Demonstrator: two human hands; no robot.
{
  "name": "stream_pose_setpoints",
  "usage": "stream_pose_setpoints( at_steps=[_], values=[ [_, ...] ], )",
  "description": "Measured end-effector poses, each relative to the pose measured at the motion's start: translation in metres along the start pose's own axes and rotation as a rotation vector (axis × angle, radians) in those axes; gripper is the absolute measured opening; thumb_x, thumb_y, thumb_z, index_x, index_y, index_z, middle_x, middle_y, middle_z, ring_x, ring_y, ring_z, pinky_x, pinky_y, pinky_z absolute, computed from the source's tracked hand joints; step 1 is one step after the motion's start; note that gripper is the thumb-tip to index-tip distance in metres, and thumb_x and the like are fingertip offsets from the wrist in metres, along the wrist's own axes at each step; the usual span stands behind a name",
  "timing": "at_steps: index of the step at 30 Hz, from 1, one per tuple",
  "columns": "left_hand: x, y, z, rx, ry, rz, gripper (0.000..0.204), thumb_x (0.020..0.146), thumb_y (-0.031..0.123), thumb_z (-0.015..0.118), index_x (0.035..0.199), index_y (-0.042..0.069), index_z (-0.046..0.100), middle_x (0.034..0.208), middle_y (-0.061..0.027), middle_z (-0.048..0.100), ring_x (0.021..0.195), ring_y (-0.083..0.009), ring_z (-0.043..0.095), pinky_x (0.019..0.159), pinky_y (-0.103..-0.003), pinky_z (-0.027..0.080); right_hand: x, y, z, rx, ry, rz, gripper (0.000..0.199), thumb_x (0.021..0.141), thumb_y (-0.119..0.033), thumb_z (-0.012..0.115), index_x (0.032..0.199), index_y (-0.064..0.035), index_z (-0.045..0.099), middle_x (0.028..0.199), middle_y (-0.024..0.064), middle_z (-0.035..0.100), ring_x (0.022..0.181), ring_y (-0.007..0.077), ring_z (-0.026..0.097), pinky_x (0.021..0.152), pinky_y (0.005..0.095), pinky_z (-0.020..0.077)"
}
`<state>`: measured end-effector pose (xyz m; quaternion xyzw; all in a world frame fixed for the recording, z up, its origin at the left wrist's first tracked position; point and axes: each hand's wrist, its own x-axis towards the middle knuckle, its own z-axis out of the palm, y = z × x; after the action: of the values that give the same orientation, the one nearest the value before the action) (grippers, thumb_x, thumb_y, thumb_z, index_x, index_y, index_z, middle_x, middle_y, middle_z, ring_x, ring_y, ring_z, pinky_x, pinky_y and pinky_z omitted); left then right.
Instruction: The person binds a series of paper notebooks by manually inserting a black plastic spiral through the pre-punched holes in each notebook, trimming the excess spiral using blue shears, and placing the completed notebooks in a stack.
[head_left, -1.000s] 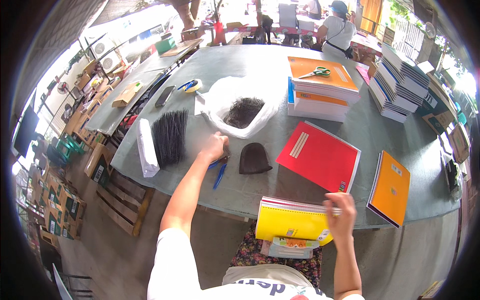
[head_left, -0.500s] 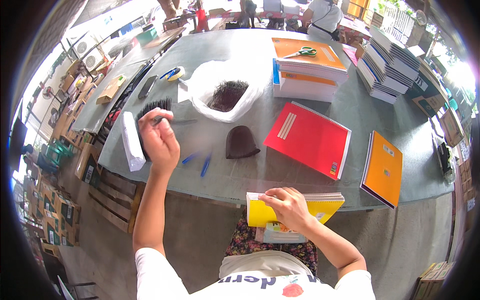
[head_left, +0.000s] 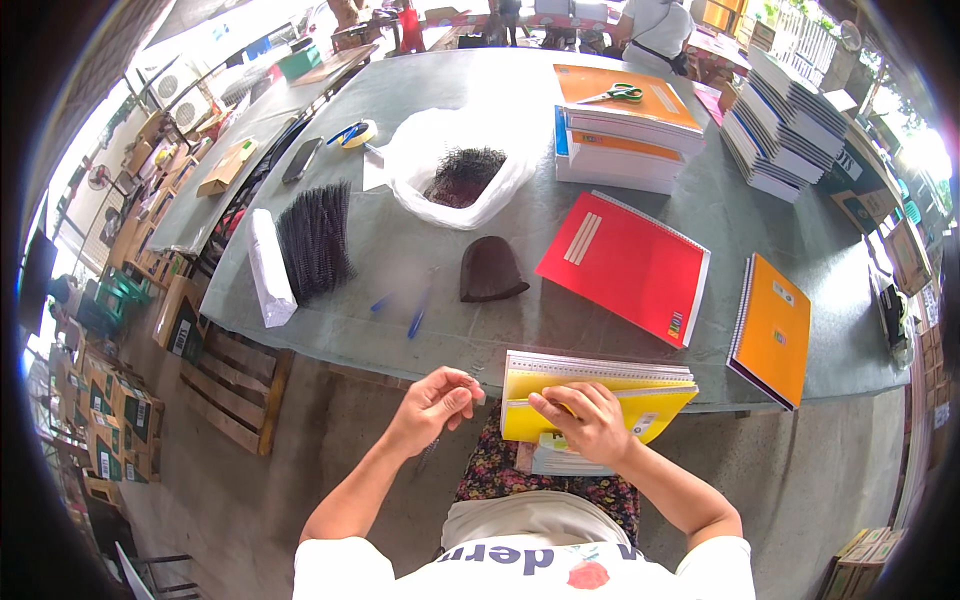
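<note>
At the table's near edge, my right hand (head_left: 585, 420) grips a yellow-covered notebook (head_left: 520, 420) with a punched row of holes along its upper edge. Its pages are slightly parted there. My left hand (head_left: 435, 408) is just left of the notebook, fingers pinched on a thin dark spiral binding coil (head_left: 430, 452), which hangs below the palm and is hard to make out. A bundle of black binding coils (head_left: 316, 240) lies at the left of the table, beside a long white wrapped bundle (head_left: 268, 268). Under the yellow notebook, more bound paper (head_left: 560, 462) rests on my lap.
On the grey table (head_left: 420, 345) lie blue-handled tools (head_left: 418, 315), a dark brown rounded piece (head_left: 490, 270), a red notebook (head_left: 630, 265) and an orange notebook (head_left: 772, 330). Farther back are a white bag (head_left: 405, 180) of black coils, scissors (head_left: 620, 94) on stacked notebooks and a tall stack (head_left: 785, 125).
My left hand has moved from the coil bundle down and right to the yellow notebook, bringing a coil. The notebook's upper edge has parted under my right hand.
</note>
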<state>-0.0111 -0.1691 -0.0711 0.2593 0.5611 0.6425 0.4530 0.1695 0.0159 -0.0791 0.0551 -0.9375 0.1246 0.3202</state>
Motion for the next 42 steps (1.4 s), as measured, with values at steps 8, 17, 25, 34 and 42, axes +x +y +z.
stream_pose_setpoints(
  at_steps=[8, 17, 25, 34, 42],
  values=[
    [-0.014, -0.018, 0.036, 0.344, 0.001, -0.039, 0.053, 0.096, 0.02, 0.05, 0.144, 0.01, 0.029, 0.082, -0.0036, 0.058, 0.077, -0.0099, 0.054, 0.067, -0.024, 0.045, 0.021, -0.011, 0.005, 0.028, -0.043, 0.195, 0.036, 0.075, -0.013, 0.068, 0.11, -0.0082, 0.06, 0.085, 0.0046, 0.065, 0.073, 0.0216, 0.063, 0.064, 0.0337, 0.048],
    [-0.011, -0.014, 0.014, 0.032, -0.048, 0.051, 0.033, 0.095, 0.027, 0.051, 0.119, 0.005, 0.057, 0.076, 0.0024, 0.053, 0.068, -0.0063, 0.047, 0.064, -0.021, 0.041, 0.032, -0.018, 0.013, 0.045, -0.123, 0.25, 0.024, 0.078, -0.02, 0.064, 0.1, -0.01, 0.06, 0.079, 0.0045, 0.063, 0.073, 0.021, 0.063, 0.063, 0.0339, 0.048],
    [-0.005, -0.016, -0.004, -0.023, -0.101, 0.19, 0.018, 0.094, 0.012, 0.052, 0.106, 0.002, 0.06, 0.092, -0.0043, 0.062, 0.087, -0.0114, 0.057, 0.079, -0.026, 0.047, 0.043, -0.025, 0.025, -0.135, -0.036, 0.433, 0.03, 0.072, -0.036, 0.071, 0.066, -0.0093, 0.059, 0.07, 0.003, 0.061, 0.066, 0.0205, 0.062, 0.057, 0.0344, 0.0456],
    [0.001, -0.005, 0.023, 0.431, 0.045, 0.145, 0.018, 0.088, 0.011, 0.062, 0.102, 0.0, 0.063, 0.088, -0.0061, 0.066, 0.077, -0.0123, 0.061, 0.071, -0.025, 0.05, 0.039, -0.014, 0.009, 0.193, -0.15, 0.519, 0.021, 0.083, -0.024, 0.062, 0.097, -0.0083, 0.063, 0.084, 0.0076, 0.065, 0.078, 0.0262, 0.064, 0.066, 0.0378, 0.0513],
    [0.004, -0.003, 0.036, 0.879, 0.154, 0.369, 0.016, 0.08, 0.01, 0.069, 0.091, -0.001, 0.066, 0.081, -0.0131, 0.066, 0.07, -0.02, 0.064, 0.063, -0.028, 0.05, 0.041, -0.013, 0.009, 0.268, -0.19, 0.503, 0.018, 0.083, -0.022, 0.061, 0.097, -0.0111, 0.065, 0.087, 0.0096, 0.065, 0.081, 0.0276, 0.064, 0.067, 0.0384, 0.0515]
  ],
)
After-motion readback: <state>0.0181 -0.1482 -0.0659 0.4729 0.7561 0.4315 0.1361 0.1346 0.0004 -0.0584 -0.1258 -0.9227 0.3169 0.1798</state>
